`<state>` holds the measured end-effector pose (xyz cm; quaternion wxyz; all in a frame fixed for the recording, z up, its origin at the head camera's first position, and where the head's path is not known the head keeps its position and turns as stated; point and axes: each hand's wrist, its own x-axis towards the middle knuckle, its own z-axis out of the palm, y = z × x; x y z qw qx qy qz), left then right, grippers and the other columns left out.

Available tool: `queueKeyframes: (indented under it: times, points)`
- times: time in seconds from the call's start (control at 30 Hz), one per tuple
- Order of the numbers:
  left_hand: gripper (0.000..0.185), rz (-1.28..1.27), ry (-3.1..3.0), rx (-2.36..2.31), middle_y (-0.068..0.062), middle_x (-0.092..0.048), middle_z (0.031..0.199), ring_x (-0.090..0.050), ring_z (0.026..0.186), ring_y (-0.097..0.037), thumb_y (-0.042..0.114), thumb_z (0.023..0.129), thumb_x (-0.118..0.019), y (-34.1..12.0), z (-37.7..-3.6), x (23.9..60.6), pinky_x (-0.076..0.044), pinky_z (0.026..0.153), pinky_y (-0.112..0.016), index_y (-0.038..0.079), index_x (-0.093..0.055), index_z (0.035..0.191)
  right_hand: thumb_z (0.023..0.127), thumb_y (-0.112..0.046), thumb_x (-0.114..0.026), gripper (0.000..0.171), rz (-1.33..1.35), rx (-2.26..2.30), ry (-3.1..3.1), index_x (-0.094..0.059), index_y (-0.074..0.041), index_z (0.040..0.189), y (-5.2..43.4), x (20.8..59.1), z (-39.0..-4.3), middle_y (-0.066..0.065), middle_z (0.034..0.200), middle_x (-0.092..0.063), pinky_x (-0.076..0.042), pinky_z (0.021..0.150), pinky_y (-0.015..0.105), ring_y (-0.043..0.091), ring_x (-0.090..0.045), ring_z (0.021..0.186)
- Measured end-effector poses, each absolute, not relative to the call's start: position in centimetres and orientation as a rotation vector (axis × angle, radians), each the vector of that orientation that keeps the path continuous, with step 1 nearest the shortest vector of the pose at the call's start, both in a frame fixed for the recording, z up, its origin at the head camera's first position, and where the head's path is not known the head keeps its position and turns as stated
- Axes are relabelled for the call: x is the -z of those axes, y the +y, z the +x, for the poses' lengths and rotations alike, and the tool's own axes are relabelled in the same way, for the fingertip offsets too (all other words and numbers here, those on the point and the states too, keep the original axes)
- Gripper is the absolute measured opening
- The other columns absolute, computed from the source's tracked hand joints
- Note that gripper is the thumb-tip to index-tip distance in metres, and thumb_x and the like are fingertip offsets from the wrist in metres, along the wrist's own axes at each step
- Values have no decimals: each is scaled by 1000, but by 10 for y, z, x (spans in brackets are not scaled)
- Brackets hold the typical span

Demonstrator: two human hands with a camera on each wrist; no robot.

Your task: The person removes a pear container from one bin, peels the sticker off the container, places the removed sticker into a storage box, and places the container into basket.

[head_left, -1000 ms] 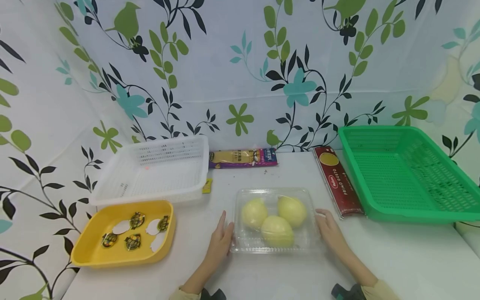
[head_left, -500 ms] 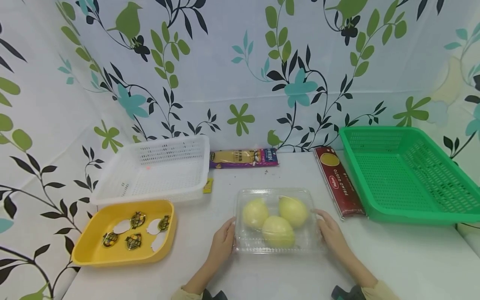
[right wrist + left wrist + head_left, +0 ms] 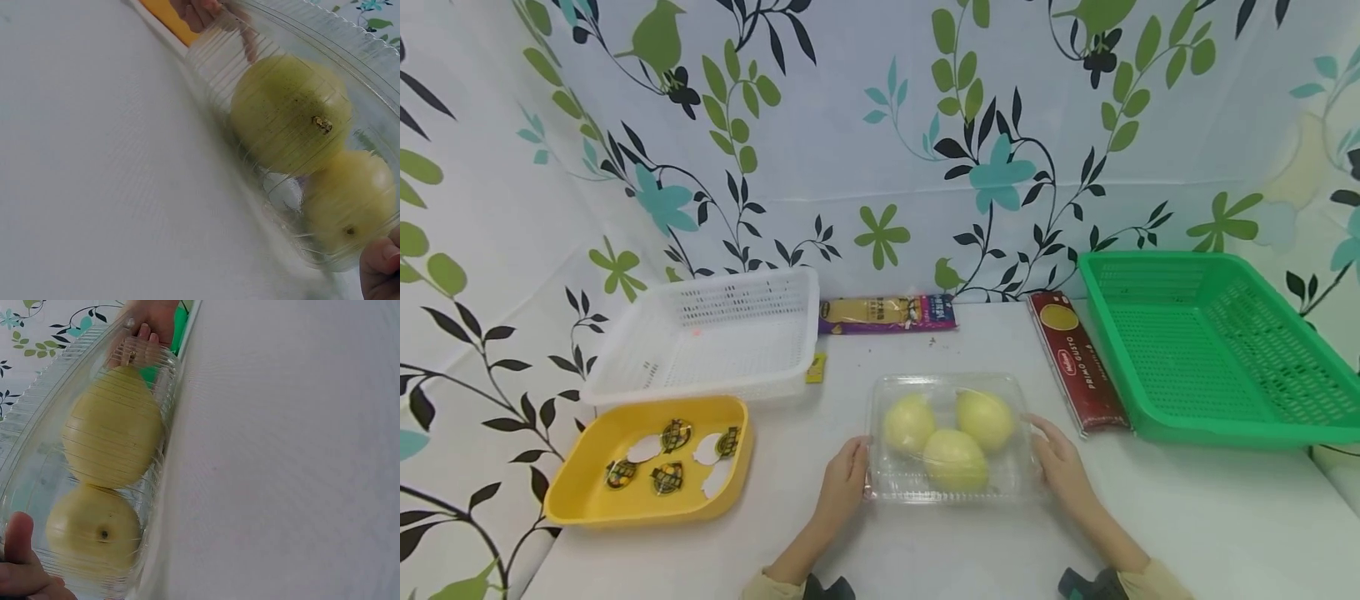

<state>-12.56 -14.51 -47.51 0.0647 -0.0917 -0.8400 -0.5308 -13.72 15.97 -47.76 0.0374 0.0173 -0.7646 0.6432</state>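
Note:
A clear plastic clamshell box (image 3: 887,483) lies on the white table near the front, with three yellow-green round fruits (image 3: 953,458) inside. My left hand (image 3: 848,477) grips its left side, fingers curled against the wall. My right hand (image 3: 1054,462) holds the right side. In the left wrist view my left hand's thumb (image 3: 22,559) lies by the box (image 3: 25,425), two fruits (image 3: 112,434) show through it, and the right hand's fingers (image 3: 145,331) show at the far end. The right wrist view shows the box (image 3: 219,69), fruits (image 3: 290,112) and a right fingertip (image 3: 381,269).
A white slotted basket (image 3: 737,283) stands at the back left, with a yellow tray (image 3: 568,504) of several round pieces in front of it. A green basket (image 3: 1225,435) fills the right. A red pasta pack (image 3: 1075,362), a purple-yellow packet (image 3: 887,313) and a small yellow sachet (image 3: 815,367) lie behind the box.
My left hand's fingers, straight beside the box a second ago, have curled against its left side. The right hand has closed in slightly on the right side. The box has barely moved.

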Motion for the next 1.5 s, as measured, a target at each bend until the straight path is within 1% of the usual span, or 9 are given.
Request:
queueKeyframes:
  times: [0.1,0.37,0.57,0.77,0.93,1.1,1.27,1.4,1.5]
  points:
    - [29,-259,-2545,1581,-12,-58,86,-53,70,-16,13,97,-36,-145,-125,471,-46,59,-26,-9,-50,109,96,-15,-41,34,30,-1994,-2339,-44,-1,127,159,478,-138,-4,52,-38,-31,35,22,5,-33,39]
    - [28,-254,-2551,1649,3,-42,56,-39,46,-6,16,98,-37,-148,-129,459,-36,40,-22,-8,-50,102,94,-12,-42,36,-62,-2036,-2313,-44,0,129,156,475,-138,-4,52,-39,-32,36,20,5,-35,40]
    - [34,-239,-2598,1580,2,-42,54,-39,45,-7,24,98,-36,-157,-136,444,-35,40,-22,-6,-51,103,95,-8,-39,38,63,-2057,-2311,-39,3,131,151,463,-141,-2,50,-40,-32,34,22,6,-35,38]
    - [32,-215,-2598,1565,1,-42,53,-39,44,-8,21,98,-37,-168,-142,420,-33,39,-22,-7,-51,105,94,-4,-36,40,173,-2123,-2349,-34,6,133,144,433,-147,0,48,-40,-32,34,22,7,-36,37]
    - [27,-229,-2587,1544,0,-43,54,-42,44,-9,16,98,-37,-185,-151,400,-36,40,-22,-6,-52,105,93,-7,-39,45,290,-2232,-2347,-30,0,137,137,420,-158,4,57,-44,-37,42,23,10,-41,46]
    - [25,-223,-2602,1486,-2,-42,50,-41,41,-11,14,98,-37,-202,-155,377,-35,39,-21,-6,-52,104,90,-4,-40,53,512,-2413,-2296,-21,1,139,127,404,-168,4,61,-46,-42,51,23,12,-44,53]
    - [29,-196,-2583,1550,-2,-42,48,-41,39,-11,17,97,-39,-218,-157,363,-37,40,-21,-7,-52,106,87,2,-43,62,562,-2622,-2217,-15,-4,142,112,389,-178,3,68,-47,-42,62,24,14,-45,62]
    - [31,-138,-2524,1720,-1,-39,48,-35,38,-8,15,98,-38,-236,-158,358,-32,38,-19,-11,-48,109,79,8,-46,76,572,-2792,-2151,-7,-8,143,94,382,-184,4,74,-46,-39,78,29,18,-47,77]
    - [31,-126,-2495,1774,-1,-38,48,-32,37,-7,15,98,-36,-248,-159,356,-28,36,-18,-12,-47,110,76,11,-44,80,575,-2838,-2126,-5,-9,143,81,381,-187,4,74,-43,-37,80,30,17,-45,77]
